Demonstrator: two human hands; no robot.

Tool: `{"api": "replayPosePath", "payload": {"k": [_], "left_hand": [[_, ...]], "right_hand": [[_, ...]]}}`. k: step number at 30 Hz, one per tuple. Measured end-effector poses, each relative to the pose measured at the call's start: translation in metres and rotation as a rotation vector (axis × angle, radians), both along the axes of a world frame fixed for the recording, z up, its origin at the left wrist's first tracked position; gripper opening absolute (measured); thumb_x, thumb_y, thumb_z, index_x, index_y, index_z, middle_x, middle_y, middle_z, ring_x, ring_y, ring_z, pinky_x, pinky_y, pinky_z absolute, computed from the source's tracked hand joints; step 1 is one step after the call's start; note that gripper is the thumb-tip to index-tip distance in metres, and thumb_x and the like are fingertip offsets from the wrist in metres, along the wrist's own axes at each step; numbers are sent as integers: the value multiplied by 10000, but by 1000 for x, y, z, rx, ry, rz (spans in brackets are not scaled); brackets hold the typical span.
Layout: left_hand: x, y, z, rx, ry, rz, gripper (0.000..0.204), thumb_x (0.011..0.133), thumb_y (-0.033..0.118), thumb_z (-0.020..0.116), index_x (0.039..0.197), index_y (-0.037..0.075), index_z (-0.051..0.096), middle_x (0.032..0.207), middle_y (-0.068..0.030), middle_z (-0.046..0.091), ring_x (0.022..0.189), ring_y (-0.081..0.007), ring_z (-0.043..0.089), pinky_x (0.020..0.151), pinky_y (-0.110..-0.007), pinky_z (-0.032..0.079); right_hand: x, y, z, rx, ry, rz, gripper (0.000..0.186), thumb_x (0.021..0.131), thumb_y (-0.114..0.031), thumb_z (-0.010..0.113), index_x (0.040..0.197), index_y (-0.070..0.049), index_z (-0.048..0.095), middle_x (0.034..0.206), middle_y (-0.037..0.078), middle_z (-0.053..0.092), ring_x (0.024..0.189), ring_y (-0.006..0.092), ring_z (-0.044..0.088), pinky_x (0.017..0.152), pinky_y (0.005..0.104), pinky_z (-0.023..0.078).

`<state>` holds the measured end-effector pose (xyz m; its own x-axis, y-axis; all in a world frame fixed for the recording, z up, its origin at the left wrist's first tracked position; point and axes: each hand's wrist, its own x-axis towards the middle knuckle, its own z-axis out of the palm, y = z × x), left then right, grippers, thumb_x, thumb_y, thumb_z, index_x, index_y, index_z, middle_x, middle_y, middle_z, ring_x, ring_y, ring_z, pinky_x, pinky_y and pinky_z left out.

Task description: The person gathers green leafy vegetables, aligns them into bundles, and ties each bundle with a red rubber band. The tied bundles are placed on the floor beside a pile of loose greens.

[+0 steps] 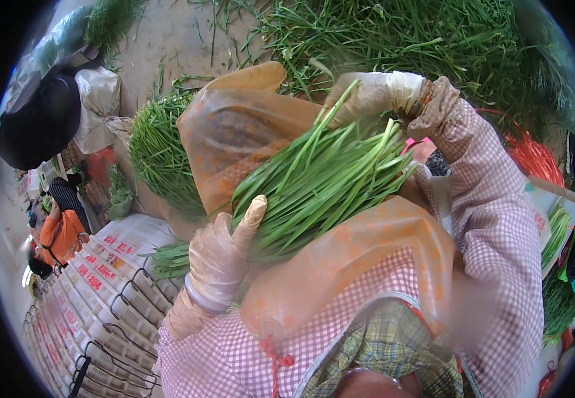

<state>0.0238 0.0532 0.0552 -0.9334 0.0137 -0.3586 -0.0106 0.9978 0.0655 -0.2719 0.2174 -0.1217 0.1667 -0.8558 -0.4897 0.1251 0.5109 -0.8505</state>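
Observation:
A bunch of long green chives (327,186) lies slantwise across my lap, pale stem ends toward the upper right. My left hand (224,255), in a pale glove, grips its lower left side; the thumb is raised along the leaves and the other fingers are mostly hidden beneath. At the stem end my right hand (363,99), gloved and slightly blurred, has its fingers curled around a chive stalk standing up from the bunch. An orange-patterned translucent apron (320,265) covers my lap under the leaves.
Loose chives (407,40) heap up ahead, and another chive bundle (161,146) stands left of my knee. A wire rack with printed paper sheets (95,298) is at lower left. Red plastic strings (533,156) hang at right. A person in orange (65,235) is farther left.

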Motion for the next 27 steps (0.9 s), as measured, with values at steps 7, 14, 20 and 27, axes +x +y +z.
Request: {"api": "replayPosePath", "payload": {"k": [7,14,20,27], "left_hand": [[-11,0,2,26,-18,4,853,737,23,627,1500,305,370,726,-99,475,517,-269,531,431,-394,442],[-44,-12,22,-35,-66,-45,820,765,78,671,1500,277,367,854,-117,573,677,-298,613,554,-397,502],[-109,-45,58,-27,-43,-113,801,783,118,699,1499,247,366,995,-132,654,841,-318,671,675,-392,544],[-202,-56,122,28,-202,44,773,745,82,779,1444,94,449,1315,-140,610,1207,-270,602,1016,-327,448]], "right_hand": [[9,15,30,-165,160,-12,347,829,-263,747,1081,-31,692,923,35,703,851,117,631,752,290,510],[19,13,-3,-322,-351,-456,213,934,-244,658,944,-32,635,864,45,683,811,119,632,744,287,514],[0,1,-26,-320,-911,-996,222,943,-274,641,1012,-64,618,793,48,639,795,251,685,698,411,573],[-60,57,-99,-901,-1302,-817,344,995,-237,529,1237,8,540,585,-11,501,477,118,431,599,329,493]]}}
